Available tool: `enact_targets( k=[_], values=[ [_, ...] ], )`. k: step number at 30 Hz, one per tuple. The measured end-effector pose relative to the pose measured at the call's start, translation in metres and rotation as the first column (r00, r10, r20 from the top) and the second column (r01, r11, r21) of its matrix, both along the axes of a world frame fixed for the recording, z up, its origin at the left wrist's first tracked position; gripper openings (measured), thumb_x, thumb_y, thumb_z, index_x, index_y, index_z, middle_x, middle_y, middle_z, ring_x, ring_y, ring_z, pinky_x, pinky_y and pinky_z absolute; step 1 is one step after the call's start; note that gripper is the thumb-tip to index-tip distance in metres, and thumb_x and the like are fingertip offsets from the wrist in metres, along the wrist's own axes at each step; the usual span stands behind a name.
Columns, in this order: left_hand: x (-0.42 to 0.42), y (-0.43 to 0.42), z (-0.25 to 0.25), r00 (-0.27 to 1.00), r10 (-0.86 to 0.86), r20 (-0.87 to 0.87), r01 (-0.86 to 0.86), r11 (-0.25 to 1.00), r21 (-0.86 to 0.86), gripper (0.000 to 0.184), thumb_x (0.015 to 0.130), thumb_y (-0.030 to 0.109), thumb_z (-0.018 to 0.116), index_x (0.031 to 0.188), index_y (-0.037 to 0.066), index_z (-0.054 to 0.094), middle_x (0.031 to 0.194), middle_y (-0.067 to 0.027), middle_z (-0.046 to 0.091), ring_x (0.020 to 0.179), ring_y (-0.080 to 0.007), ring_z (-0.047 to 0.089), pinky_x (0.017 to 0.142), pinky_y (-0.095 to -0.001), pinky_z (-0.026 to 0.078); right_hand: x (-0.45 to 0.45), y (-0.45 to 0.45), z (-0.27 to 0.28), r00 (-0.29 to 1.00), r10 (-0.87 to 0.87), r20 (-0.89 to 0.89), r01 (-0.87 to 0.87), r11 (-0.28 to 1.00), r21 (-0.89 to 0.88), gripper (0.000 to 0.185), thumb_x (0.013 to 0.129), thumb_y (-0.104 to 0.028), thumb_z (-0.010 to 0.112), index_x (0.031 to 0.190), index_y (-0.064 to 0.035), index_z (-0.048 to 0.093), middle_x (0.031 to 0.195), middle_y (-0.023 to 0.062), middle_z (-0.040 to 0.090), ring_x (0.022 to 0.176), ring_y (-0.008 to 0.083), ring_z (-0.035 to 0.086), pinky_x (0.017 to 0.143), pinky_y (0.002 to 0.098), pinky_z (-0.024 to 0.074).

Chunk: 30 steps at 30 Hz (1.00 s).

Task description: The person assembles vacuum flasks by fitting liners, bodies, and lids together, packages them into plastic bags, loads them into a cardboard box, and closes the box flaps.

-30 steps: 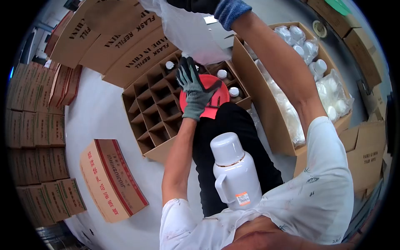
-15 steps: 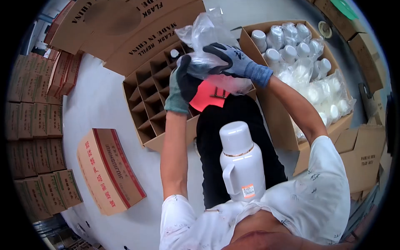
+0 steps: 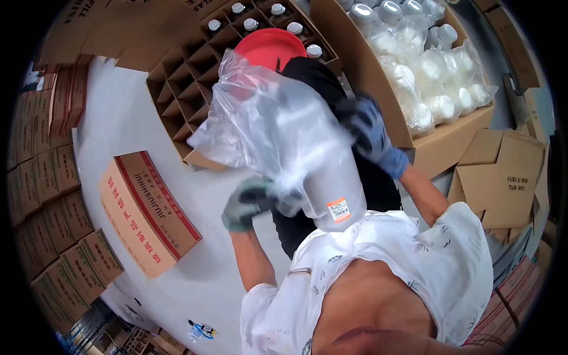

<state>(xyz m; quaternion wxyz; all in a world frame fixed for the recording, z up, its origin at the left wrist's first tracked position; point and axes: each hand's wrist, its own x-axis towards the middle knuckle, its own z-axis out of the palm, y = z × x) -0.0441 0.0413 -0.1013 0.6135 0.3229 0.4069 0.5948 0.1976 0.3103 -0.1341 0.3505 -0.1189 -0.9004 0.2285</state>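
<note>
On my lap lies a white flask (image 3: 335,192) with a handle and an orange-and-white barcode sticker. A clear plastic bag (image 3: 266,118) covers its upper part, including the lid. My left hand (image 3: 248,204), in a grey-green glove with a dark palm, is closed on the bag's edge beside the flask's handle. On the other side, my right hand (image 3: 371,135), in a blue-grey glove, is closed at the bag's right edge. Both hands are blurred, and their fingertips are partly hidden.
Ahead, a divided carton (image 3: 177,89) holds several silver-topped flask refills (image 3: 250,24); a red round object (image 3: 272,47) rests at its near side. To the right stands a carton (image 3: 435,145) of bagged white flasks. A printed box (image 3: 148,213) sits on the left floor, near stacked cartons (image 3: 71,266).
Both hands have come down towards my body with the plastic bag. The bag, bunched in my hands before, now spreads over the flask's top. My view has tilted downward.
</note>
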Motion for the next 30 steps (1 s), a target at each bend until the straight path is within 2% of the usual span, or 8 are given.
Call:
enact_targets(
  k=[3, 4, 7, 13, 16, 19, 26, 30],
  values=[
    [0.039, 0.015, 0.064, 0.815, -0.266, -0.515, 0.233, 0.964, -0.129, 0.025, 0.070, 0.009, 0.074, 0.092, 0.001, 0.069, 0.080, -0.0057, 0.065, 0.065, -0.0120, 0.057, 0.056, -0.0258, 0.046, 0.044, -0.024, 0.002, 0.984, 0.105, 0.145, -0.114, 0.992, 0.056, 0.039, 0.068, -0.012, 0.064, 0.105, -0.0059, 0.056, 0.124, 0.0174, 0.050, 0.118, 0.0364, 0.046, 0.104, 0.0548, 0.0328],
    [0.052, 0.022, 0.094, 0.883, -0.419, -0.211, 0.200, 0.742, -0.639, 0.031, 0.069, 0.008, 0.075, 0.099, 0.001, 0.069, 0.083, -0.0055, 0.066, 0.063, -0.0092, 0.058, 0.052, -0.0217, 0.045, 0.058, -0.029, 0.003, 0.978, 0.119, 0.169, -0.137, 0.985, 0.102, 0.037, 0.067, -0.014, 0.065, 0.103, -0.0068, 0.056, 0.124, 0.0169, 0.049, 0.118, 0.0359, 0.046, 0.104, 0.0551, 0.0325],
    [0.079, 0.005, 0.071, 0.804, -0.594, -0.002, 0.369, 0.502, -0.782, 0.047, 0.074, 0.014, 0.078, 0.115, 0.000, 0.061, 0.112, -0.0076, 0.064, 0.091, -0.0139, 0.062, 0.079, -0.0268, 0.051, 0.119, -0.054, -0.004, 0.783, 0.460, 0.419, -0.518, 0.855, 0.029, 0.035, 0.064, -0.016, 0.066, 0.097, -0.0077, 0.058, 0.122, 0.0160, 0.051, 0.116, 0.0353, 0.048, 0.102, 0.0572, 0.0341],
    [0.134, 0.022, 0.073, 0.793, -0.602, -0.089, 0.549, 0.771, -0.323, 0.068, 0.085, 0.030, 0.068, 0.141, 0.004, 0.038, 0.137, -0.0119, 0.048, 0.125, -0.0203, 0.046, 0.106, -0.0304, 0.031, 0.114, -0.025, 0.103, 0.885, 0.332, 0.327, -0.204, 0.907, -0.369, 0.038, 0.077, -0.012, 0.067, 0.112, -0.0039, 0.058, 0.120, 0.0148, 0.054, 0.112, 0.0303, 0.053, 0.098, 0.0428, 0.0419],
    [0.185, 0.060, 0.077, 0.682, -0.610, -0.403, 0.603, 0.781, -0.160, 0.073, 0.089, 0.042, 0.058, 0.143, 0.001, 0.029, 0.143, -0.0216, 0.037, 0.133, -0.0310, 0.035, 0.111, -0.0346, 0.025, 0.080, -0.039, 0.140, 0.974, 0.178, -0.141, -0.205, 0.416, -0.886, 0.054, 0.078, -0.023, 0.072, 0.123, 0.0002, 0.051, 0.118, 0.0149, 0.055, 0.105, 0.0222, 0.057, 0.091, 0.0333, 0.0450],
    [0.218, 0.082, 0.071, 0.602, -0.640, -0.478, 0.708, 0.705, -0.052, 0.075, 0.092, 0.042, 0.054, 0.143, -0.003, 0.024, 0.144, -0.0246, 0.032, 0.136, -0.0330, 0.031, 0.112, -0.0359, 0.024, 0.065, -0.055, 0.102, 0.963, -0.137, 0.233, 0.158, 0.985, -0.075, 0.063, 0.070, -0.030, 0.075, 0.121, -0.0008, 0.051, 0.106, 0.0210, 0.056, 0.096, 0.0366, 0.058, 0.084, 0.0384, 0.0474],
    [0.200, 0.113, 0.073, 0.623, -0.543, -0.564, 0.683, 0.728, 0.053, 0.062, 0.090, 0.025, 0.059, 0.142, 0.002, 0.033, 0.143, -0.0198, 0.037, 0.135, -0.0296, 0.034, 0.112, -0.0365, 0.024, 0.125, 0.054, 0.101, 0.863, -0.472, -0.180, -0.135, 0.129, -0.982, 0.031, 0.086, -0.026, 0.065, 0.108, -0.0034, 0.064, 0.098, 0.0051, 0.065, 0.089, 0.0101, 0.061, 0.077, 0.0252, 0.0494],
    [0.161, 0.137, 0.045, 0.714, -0.351, -0.606, 0.386, 0.919, -0.077, 0.044, 0.086, 0.006, 0.059, 0.128, -0.001, 0.051, 0.130, -0.0156, 0.054, 0.122, -0.0257, 0.050, 0.105, -0.0347, 0.036, 0.146, 0.185, 0.100, 0.663, -0.650, -0.370, 0.185, 0.622, -0.761, 0.023, 0.085, -0.017, 0.069, 0.102, -0.0016, 0.064, 0.084, 0.0012, 0.064, 0.072, 0.0074, 0.058, 0.062, 0.0229, 0.0470]
  ],
)
